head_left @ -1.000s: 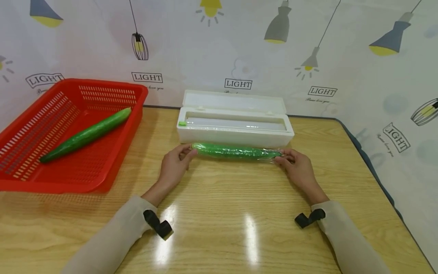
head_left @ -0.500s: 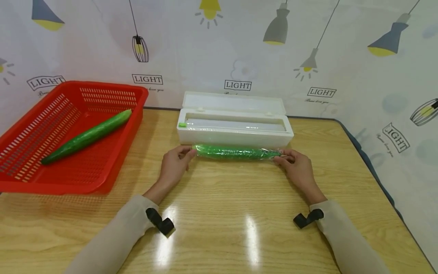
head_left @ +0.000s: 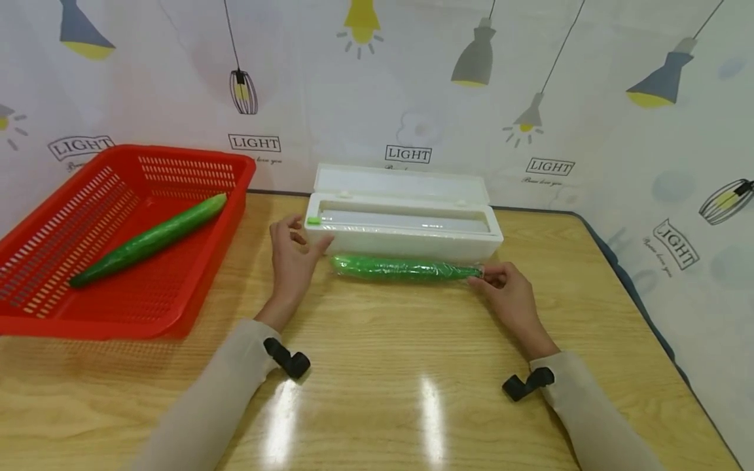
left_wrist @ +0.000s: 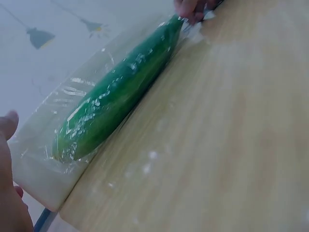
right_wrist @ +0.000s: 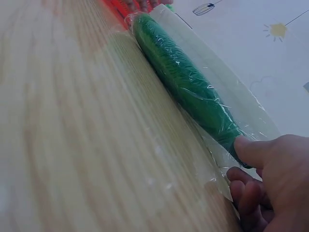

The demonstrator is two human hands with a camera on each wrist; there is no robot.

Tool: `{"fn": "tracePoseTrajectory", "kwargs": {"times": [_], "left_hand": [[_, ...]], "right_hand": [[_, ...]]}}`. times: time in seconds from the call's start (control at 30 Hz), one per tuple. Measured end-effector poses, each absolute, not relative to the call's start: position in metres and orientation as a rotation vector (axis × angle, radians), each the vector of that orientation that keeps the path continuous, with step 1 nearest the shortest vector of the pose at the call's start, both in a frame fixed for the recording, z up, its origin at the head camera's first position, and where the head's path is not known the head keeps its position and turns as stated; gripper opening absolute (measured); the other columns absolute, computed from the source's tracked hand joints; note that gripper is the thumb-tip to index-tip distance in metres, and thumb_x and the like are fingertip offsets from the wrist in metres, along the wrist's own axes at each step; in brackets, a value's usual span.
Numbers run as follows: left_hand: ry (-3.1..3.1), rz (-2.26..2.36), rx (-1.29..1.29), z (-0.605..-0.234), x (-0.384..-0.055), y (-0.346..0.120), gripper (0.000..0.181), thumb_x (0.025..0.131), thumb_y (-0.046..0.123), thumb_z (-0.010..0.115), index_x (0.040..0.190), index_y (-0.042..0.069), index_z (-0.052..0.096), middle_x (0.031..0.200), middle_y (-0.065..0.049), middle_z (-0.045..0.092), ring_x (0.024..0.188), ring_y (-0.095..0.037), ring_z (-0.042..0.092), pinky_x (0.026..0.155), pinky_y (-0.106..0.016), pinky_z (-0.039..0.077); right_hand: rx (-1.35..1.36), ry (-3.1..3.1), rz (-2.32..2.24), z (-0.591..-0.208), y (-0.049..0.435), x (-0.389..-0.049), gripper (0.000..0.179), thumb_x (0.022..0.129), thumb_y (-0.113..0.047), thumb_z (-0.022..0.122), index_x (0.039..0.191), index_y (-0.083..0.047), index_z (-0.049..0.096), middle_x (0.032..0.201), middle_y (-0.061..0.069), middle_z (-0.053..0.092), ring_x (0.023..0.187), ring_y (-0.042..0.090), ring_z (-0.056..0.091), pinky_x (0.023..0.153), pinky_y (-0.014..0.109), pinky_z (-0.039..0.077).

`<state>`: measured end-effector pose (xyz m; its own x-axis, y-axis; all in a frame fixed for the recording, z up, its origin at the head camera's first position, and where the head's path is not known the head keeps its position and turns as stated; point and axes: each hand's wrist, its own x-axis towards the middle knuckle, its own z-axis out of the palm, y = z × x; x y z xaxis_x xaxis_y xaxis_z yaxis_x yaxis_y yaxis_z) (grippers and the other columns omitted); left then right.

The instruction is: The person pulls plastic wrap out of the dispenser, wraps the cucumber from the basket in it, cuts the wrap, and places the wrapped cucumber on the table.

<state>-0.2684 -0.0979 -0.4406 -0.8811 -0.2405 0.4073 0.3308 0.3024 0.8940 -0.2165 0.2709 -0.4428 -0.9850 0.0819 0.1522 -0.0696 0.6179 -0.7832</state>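
Note:
A cucumber (head_left: 406, 269) wrapped in clear cling film lies crosswise just in front of a white cling film box (head_left: 406, 243), whose lid stands up at the back. My right hand (head_left: 511, 297) pinches the cucumber's thin right end between thumb and fingers, also plain in the right wrist view. My left hand (head_left: 291, 261) is at the left end of the box, fingers and thumb spread apart, away from the cucumber's left end. In the left wrist view, loose film shows around the cucumber (left_wrist: 118, 92), against the box's pale front.
To the left, a red plastic basket (head_left: 177, 320) holds another, unwrapped cucumber (head_left: 150, 241). A small green slider (head_left: 314, 221) sits at the left end of the box's front edge. Behind the wooden table (head_left: 365, 386) hangs a lamp-patterned cloth (head_left: 353, 98).
My left hand has let go of the cucumber's left end and moved up and left to the box's end. My right hand still pinches the other end.

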Motion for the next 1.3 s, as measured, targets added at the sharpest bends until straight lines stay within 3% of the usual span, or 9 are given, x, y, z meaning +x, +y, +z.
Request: {"fn": "tracePoseTrajectory", "kwargs": {"times": [0.13, 0.37, 0.6, 0.77, 0.87, 1.07, 1.3], "left_hand": [[-2.160, -1.556, -0.182, -0.442, -0.282, -0.100, 0.072, 0.077, 0.033, 0.080, 0.138, 0.012, 0.047, 0.130, -0.007, 0.037, 0.092, -0.018, 0.043, 0.071, -0.025, 0.036], [-2.137, -1.636, -0.192, -0.443, -0.292, -0.101, 0.067, 0.077, 0.027, 0.080, 0.136, 0.010, 0.053, 0.133, -0.003, 0.043, 0.086, -0.016, 0.046, 0.072, -0.024, 0.039], [-2.153, -1.647, -0.173, -0.444, -0.295, -0.104, 0.068, 0.074, 0.030, 0.081, 0.135, 0.014, 0.056, 0.142, 0.005, 0.045, 0.122, -0.010, 0.042, 0.080, -0.024, 0.040], [-2.123, -1.730, -0.184, -0.447, -0.300, -0.113, 0.065, 0.073, 0.029, 0.083, 0.132, 0.017, 0.059, 0.142, 0.009, 0.047, 0.101, -0.013, 0.052, 0.069, -0.020, 0.044], [-2.159, -1.784, -0.201, -0.448, -0.302, -0.119, 0.066, 0.073, 0.031, 0.082, 0.134, 0.023, 0.058, 0.144, 0.012, 0.044, 0.089, -0.016, 0.051, 0.067, -0.019, 0.043], [-2.255, -1.841, -0.251, -0.446, -0.305, -0.127, 0.065, 0.076, 0.035, 0.079, 0.136, 0.032, 0.054, 0.149, 0.011, 0.036, 0.089, -0.020, 0.045, 0.069, -0.024, 0.040], [-2.321, -1.777, -0.253, -0.445, -0.306, -0.129, 0.065, 0.075, 0.040, 0.078, 0.136, 0.034, 0.054, 0.149, 0.013, 0.036, 0.085, -0.020, 0.046, 0.060, -0.022, 0.039]], "right_hand": [[-0.030, -2.669, 1.314, -0.444, 0.271, -0.215, 0.050, 0.086, -0.042, 0.070, 0.110, -0.001, 0.055, 0.100, 0.013, 0.065, 0.089, 0.017, 0.058, 0.072, 0.019, 0.044], [-0.040, -2.624, 1.309, -0.430, 0.272, -0.212, 0.051, 0.084, -0.048, 0.069, 0.109, -0.006, 0.056, 0.094, 0.009, 0.061, 0.082, 0.017, 0.055, 0.065, 0.021, 0.043], [0.205, -2.574, 1.130, -0.405, 0.265, -0.213, 0.029, 0.092, -0.035, 0.065, 0.105, -0.009, 0.064, 0.090, 0.003, 0.064, 0.081, 0.011, 0.055, 0.065, 0.019, 0.043], [0.442, -2.487, 1.183, -0.378, 0.225, -0.222, 0.018, 0.094, -0.024, 0.064, 0.105, -0.010, 0.067, 0.092, 0.001, 0.065, 0.082, 0.010, 0.057, 0.060, 0.020, 0.045], [0.609, -2.460, 1.236, -0.366, 0.194, -0.231, 0.015, 0.093, -0.017, 0.065, 0.106, -0.009, 0.067, 0.092, 0.003, 0.066, 0.082, 0.012, 0.058, 0.060, 0.023, 0.046], [0.823, -2.427, 1.302, -0.360, 0.139, -0.254, 0.017, 0.093, -0.016, 0.065, 0.107, -0.007, 0.067, 0.090, 0.002, 0.066, 0.079, 0.015, 0.059, 0.062, 0.030, 0.049], [0.869, -2.447, 1.301, -0.360, 0.098, -0.278, 0.023, 0.093, -0.021, 0.065, 0.110, -0.006, 0.069, 0.092, 0.000, 0.067, 0.079, 0.016, 0.059, 0.065, 0.028, 0.049]]}}
